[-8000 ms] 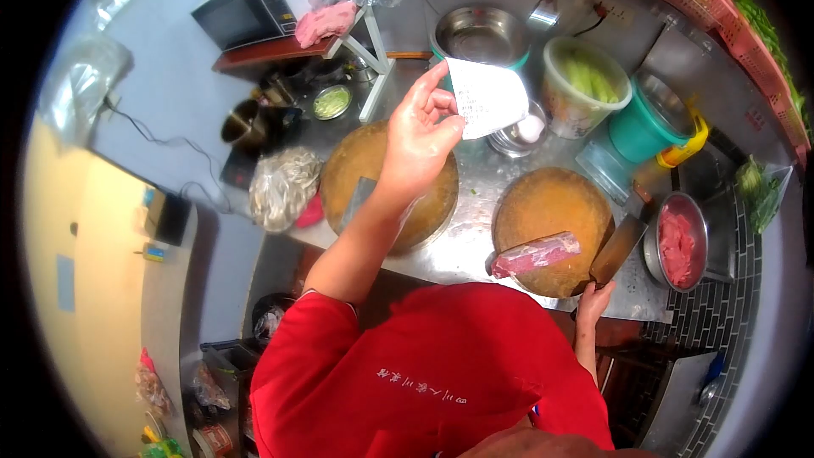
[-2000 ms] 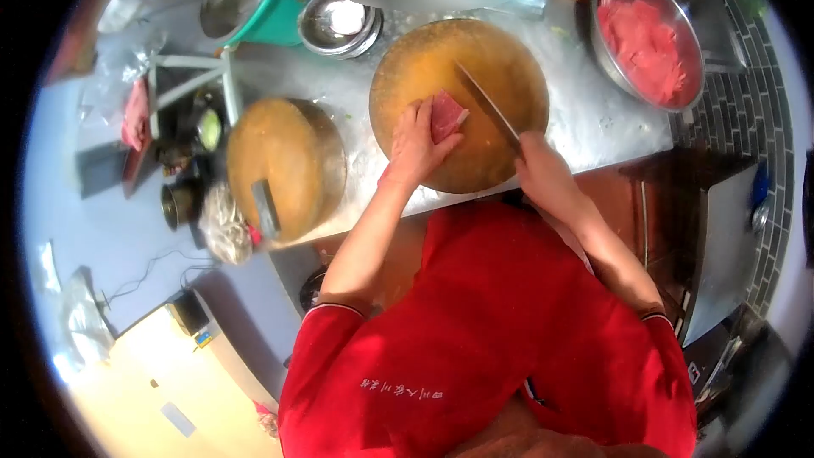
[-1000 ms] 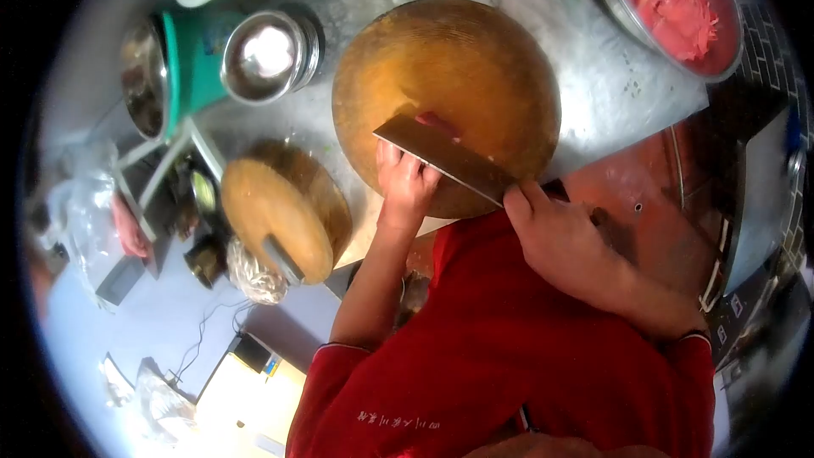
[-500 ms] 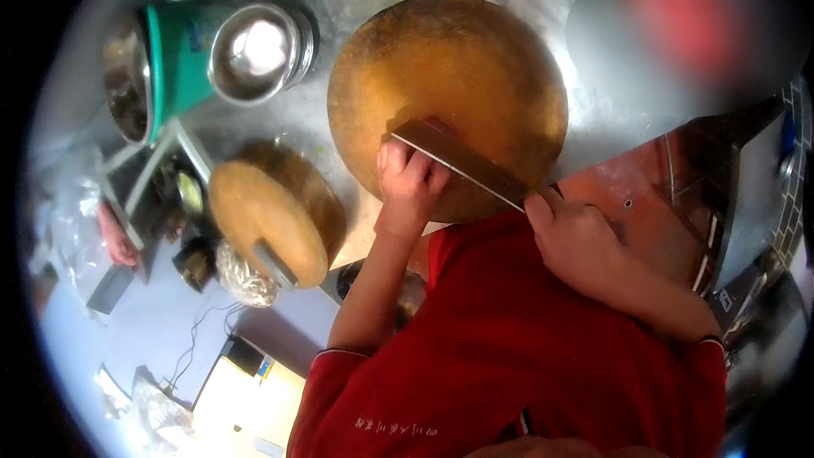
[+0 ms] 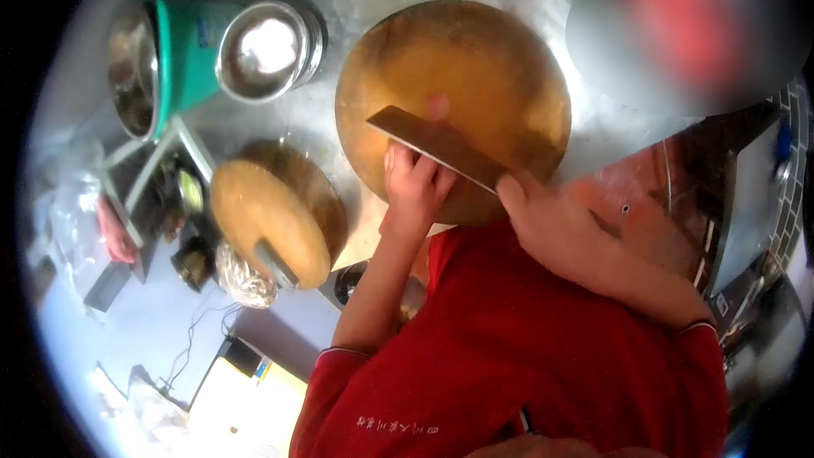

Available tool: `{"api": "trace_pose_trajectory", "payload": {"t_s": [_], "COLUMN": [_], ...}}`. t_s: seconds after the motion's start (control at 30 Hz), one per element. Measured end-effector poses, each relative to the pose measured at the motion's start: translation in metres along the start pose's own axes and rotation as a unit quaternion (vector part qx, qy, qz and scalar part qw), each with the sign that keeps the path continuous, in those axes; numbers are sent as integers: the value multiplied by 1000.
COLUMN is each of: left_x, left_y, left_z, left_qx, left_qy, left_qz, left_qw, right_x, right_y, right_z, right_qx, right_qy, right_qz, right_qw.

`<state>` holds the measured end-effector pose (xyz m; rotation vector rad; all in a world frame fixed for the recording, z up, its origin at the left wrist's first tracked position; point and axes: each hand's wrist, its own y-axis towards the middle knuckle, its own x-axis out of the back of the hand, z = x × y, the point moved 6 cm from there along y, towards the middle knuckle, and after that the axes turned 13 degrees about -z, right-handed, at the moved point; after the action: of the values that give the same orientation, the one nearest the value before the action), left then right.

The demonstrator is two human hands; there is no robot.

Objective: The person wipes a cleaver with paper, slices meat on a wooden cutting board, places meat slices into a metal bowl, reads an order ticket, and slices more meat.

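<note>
A round wooden chopping block (image 5: 500, 68) lies in front of me. My right hand (image 5: 551, 220) grips a cleaver (image 5: 437, 146) at its near end, the handle hidden in the fist. The broad blade slants up and left over the block. Just below the blade's edge, my left hand (image 5: 414, 187) rests on the block with its fingers curled down; whatever they press on is hidden by the blade and fingers. A small pinkish piece (image 5: 437, 107), perhaps meat, shows on the block beyond the blade.
Stacked steel bowls (image 5: 264, 55) stand left of the block, beside a green container (image 5: 182, 64). A second chopping block (image 5: 267, 216) with a dark-handled object (image 5: 275, 265) on it sits lower left. A blurred oval covers the upper right.
The cleaver and my right hand have shifted a little left and up. The pinkish piece beyond the blade shows more plainly. My left hand stays at the blade.
</note>
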<state>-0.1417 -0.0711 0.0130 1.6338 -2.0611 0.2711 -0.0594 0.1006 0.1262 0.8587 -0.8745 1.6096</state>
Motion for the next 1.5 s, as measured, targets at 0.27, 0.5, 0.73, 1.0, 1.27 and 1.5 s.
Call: {"api": "trace_pose_trajectory", "payload": {"t_s": [0.27,0.5,0.73,1.0,1.27,1.5], "left_x": [6,6,7,10,7,13], "left_y": [-2,-2,1,-2,1,2], "left_z": [-16,-14,-18,-19,-19,-18], "left_qx": [-127,-119,-126,-110,-132,-116], "left_qy": [161,156,100,127,153,116], "left_qz": [34,60,6,48,42,41], "left_qw": [978,979,987,985,978,986], "right_x": [17,18,-50,8,23,-33], "right_y": [-32,-28,37,-4,-22,35], "right_z": [-9,-9,-23,-2,-9,-16], "right_qx": [-48,-64,-45,-28,-39,-51], "right_qy": [49,86,77,61,50,87], "right_qz": [68,72,60,15,77,55], "right_qw": [995,992,994,998,995,993]}}
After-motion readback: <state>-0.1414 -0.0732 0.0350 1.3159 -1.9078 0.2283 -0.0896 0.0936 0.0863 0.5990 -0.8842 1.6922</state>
